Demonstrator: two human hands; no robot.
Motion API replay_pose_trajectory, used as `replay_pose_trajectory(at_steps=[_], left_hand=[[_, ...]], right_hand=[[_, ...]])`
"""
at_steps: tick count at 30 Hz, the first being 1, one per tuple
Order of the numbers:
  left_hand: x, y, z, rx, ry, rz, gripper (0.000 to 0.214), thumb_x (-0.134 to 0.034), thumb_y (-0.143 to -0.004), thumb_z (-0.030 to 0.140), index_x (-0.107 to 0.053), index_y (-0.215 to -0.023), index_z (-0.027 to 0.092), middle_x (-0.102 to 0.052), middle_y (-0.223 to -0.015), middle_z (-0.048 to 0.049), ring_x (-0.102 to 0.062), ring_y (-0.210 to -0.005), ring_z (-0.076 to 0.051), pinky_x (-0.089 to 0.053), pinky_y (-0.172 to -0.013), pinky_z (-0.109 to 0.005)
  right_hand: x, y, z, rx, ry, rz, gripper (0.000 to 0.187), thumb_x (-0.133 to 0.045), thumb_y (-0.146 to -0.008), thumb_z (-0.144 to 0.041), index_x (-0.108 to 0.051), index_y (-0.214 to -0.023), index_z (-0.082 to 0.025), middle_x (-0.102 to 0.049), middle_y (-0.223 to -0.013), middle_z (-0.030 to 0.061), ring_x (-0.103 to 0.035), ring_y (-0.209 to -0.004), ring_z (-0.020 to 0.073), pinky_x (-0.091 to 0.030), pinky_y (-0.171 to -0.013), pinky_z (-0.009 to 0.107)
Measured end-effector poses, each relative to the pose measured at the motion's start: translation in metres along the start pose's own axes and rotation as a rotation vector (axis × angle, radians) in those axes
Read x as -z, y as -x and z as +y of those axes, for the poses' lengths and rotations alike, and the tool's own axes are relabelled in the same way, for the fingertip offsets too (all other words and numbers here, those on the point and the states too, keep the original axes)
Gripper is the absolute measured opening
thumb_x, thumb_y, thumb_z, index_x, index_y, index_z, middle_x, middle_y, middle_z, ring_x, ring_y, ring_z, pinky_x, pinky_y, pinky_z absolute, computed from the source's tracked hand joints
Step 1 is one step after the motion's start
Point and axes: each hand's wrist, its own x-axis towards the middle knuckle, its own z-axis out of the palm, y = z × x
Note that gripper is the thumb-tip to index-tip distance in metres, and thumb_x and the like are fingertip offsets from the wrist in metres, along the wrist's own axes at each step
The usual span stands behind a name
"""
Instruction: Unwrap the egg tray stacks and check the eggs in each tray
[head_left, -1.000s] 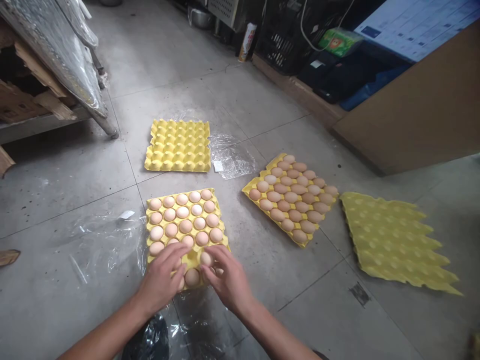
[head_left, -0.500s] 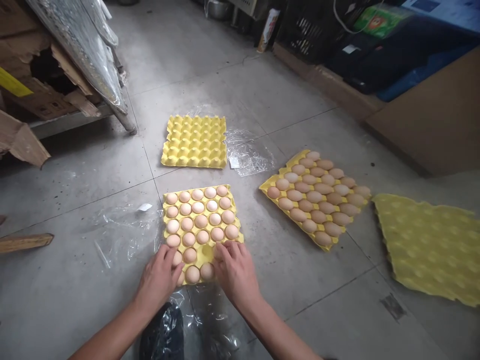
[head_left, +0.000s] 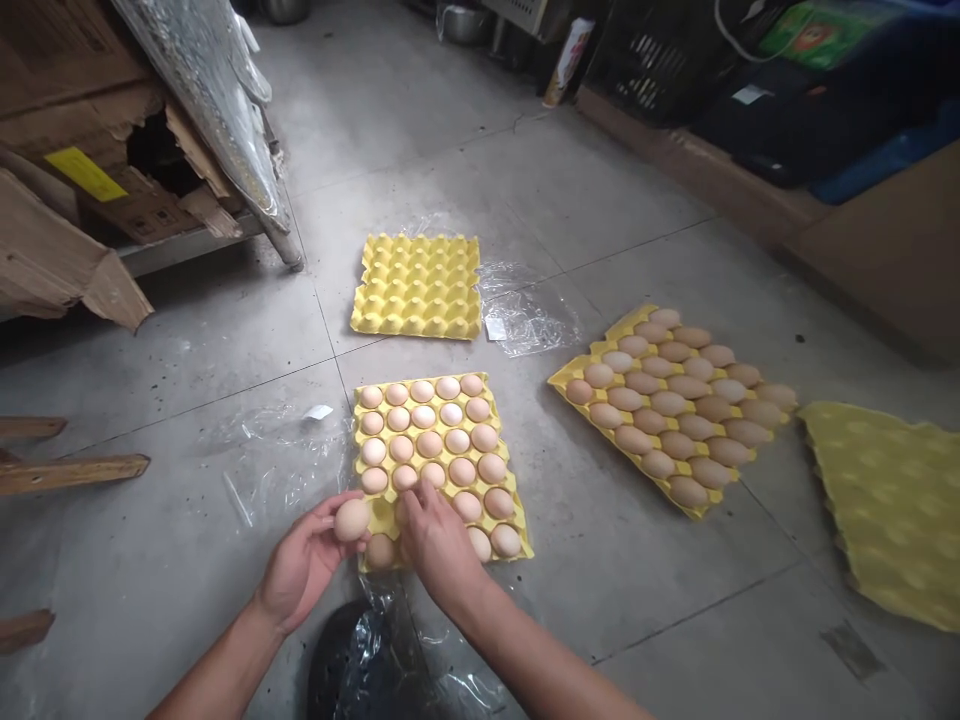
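A yellow egg tray (head_left: 517, 540) lies on the concrete floor in front of me, nearly full of pale brown eggs. My left hand (head_left: 304, 565) holds one egg (head_left: 351, 520) lifted just off the tray's near left corner, fingers wrapped round it. My right hand (head_left: 435, 540) reaches over the tray's near edge; its fingers are curled down among the eggs in the front rows, and whatever they grip is hidden.
An empty yellow tray (head_left: 418, 287) lies farther back. To the right is a second full tray (head_left: 679, 405); an upturned tray (head_left: 892, 510) lies at the far right. Clear plastic wrap (head_left: 525, 315) is scattered about. Torn cardboard (head_left: 67, 265) and wood strips (head_left: 67, 472) are left.
My left hand has lifted an egg off the tray's near left corner. My right hand has moved left across the front rows. The view has shifted, so everything sits farther right.
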Motion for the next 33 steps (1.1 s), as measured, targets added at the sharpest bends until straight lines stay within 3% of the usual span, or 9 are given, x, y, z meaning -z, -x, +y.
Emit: replay_pose_trajectory(at_steps=[4,6,11,14,17,22,25,29,33], left_hand=[[-0.004,0.007,0.007,0.066,0.041,-0.018,0.045,-0.057,-0.098,0.042,-0.071,-0.129,0.013,-0.073,-0.12,-0.013,-0.069,-0.095,-0.021,-0.056,-0.086,-0.035],[-0.005,0.009,0.008,0.055,-0.074,-0.032,0.045,-0.066,-0.095,0.039,-0.067,-0.134,0.016,-0.073,-0.116,-0.0106,-0.068,-0.099,-0.02,-0.054,-0.093,-0.034],[-0.002,0.004,0.006,-0.247,-0.785,0.043,0.039,-0.075,-0.088,0.034,-0.064,-0.125,0.027,-0.069,-0.122,-0.0063,-0.065,-0.116,-0.026,-0.053,-0.105,-0.044],[0.003,-0.004,0.0,-0.498,-1.261,0.044,0.034,-0.068,-0.091,0.027,-0.063,-0.125,0.031,-0.066,-0.131,-0.005,-0.06,-0.125,-0.027,-0.05,-0.111,-0.049],[0.008,-0.012,-0.011,-0.621,-1.44,-0.047,0.037,-0.062,-0.093,0.02,-0.059,-0.129,0.03,-0.065,-0.131,-0.0056,-0.061,-0.125,-0.025,-0.052,-0.11,-0.047],[0.013,-0.02,-0.029,-0.751,-1.587,-0.036,0.042,-0.06,-0.094,0.016,-0.055,-0.135,0.026,-0.064,-0.129,-0.0091,-0.064,-0.119,-0.025,-0.058,-0.103,-0.044],[0.011,-0.022,-0.033,-0.829,-1.618,-0.033,0.04,-0.059,-0.096,0.017,-0.055,-0.135,0.025,-0.067,-0.127,-0.0089,-0.064,-0.118,-0.026,-0.058,-0.105,-0.045],[0.008,-0.022,-0.033,-0.799,-1.61,-0.06,0.038,-0.057,-0.097,0.016,-0.055,-0.135,0.025,-0.066,-0.129,-0.0086,-0.065,-0.119,-0.024,-0.059,-0.105,-0.042],[0.005,-0.021,-0.027,-0.727,-1.588,-0.031,0.037,-0.058,-0.1,0.027,-0.056,-0.137,0.029,-0.061,-0.132,-0.0077,-0.067,-0.116,-0.022,-0.06,-0.1,-0.038]], right_hand=[[0.018,0.001,0.005,-0.101,-0.205,-0.037,0.032,-0.057,-0.073,-0.001,-0.058,-0.098,-0.022,-0.064,-0.105,0.0076,-0.06,-0.086,0.023,-0.053,-0.076,0.037],[0.035,0.003,0.008,-0.224,-0.464,-0.08,0.027,-0.063,-0.074,-0.008,-0.058,-0.096,-0.023,-0.066,-0.098,0.0044,-0.061,-0.084,0.0222,-0.053,-0.075,0.037],[0.065,0.012,0.019,-0.357,-1.353,-0.196,0.039,-0.076,-0.085,-0.035,-0.059,-0.12,-0.028,-0.069,-0.112,0.0042,-0.069,-0.096,0.0219,-0.058,-0.088,0.04],[0.067,0.015,0.022,-0.315,-1.48,-0.26,0.051,-0.079,-0.086,-0.039,-0.06,-0.133,-0.031,-0.066,-0.131,0.0071,-0.07,-0.112,0.0251,-0.055,-0.104,0.047],[0.062,0.017,0.022,-0.28,-1.384,-0.252,0.043,-0.078,-0.088,-0.037,-0.061,-0.127,-0.032,-0.067,-0.132,0.0068,-0.068,-0.119,0.0269,-0.056,-0.101,0.046],[0.043,0.016,0.021,-0.119,-0.744,-0.039,0.034,-0.075,-0.087,-0.021,-0.065,-0.118,-0.031,-0.068,-0.125,0.0048,-0.064,-0.115,0.0256,-0.054,-0.101,0.045],[0.025,0.014,0.017,-0.083,-0.513,0.025,0.039,-0.07,-0.086,-0.01,-0.063,-0.12,-0.028,-0.068,-0.125,0.0063,-0.063,-0.115,0.0265,-0.054,-0.099,0.045],[0.004,0.012,0.007,-0.081,-0.331,0.065,0.031,-0.062,-0.086,-0.002,-0.063,-0.108,-0.025,-0.069,-0.113,0.0066,-0.064,-0.104,0.0258,-0.057,-0.089,0.041],[0.001,0.014,0.001,-0.051,-0.214,0.076,0.02,-0.058,-0.09,-0.006,-0.063,-0.101,-0.023,-0.065,-0.109,0.0087,-0.063,-0.096,0.0256,-0.057,-0.081,0.039]])
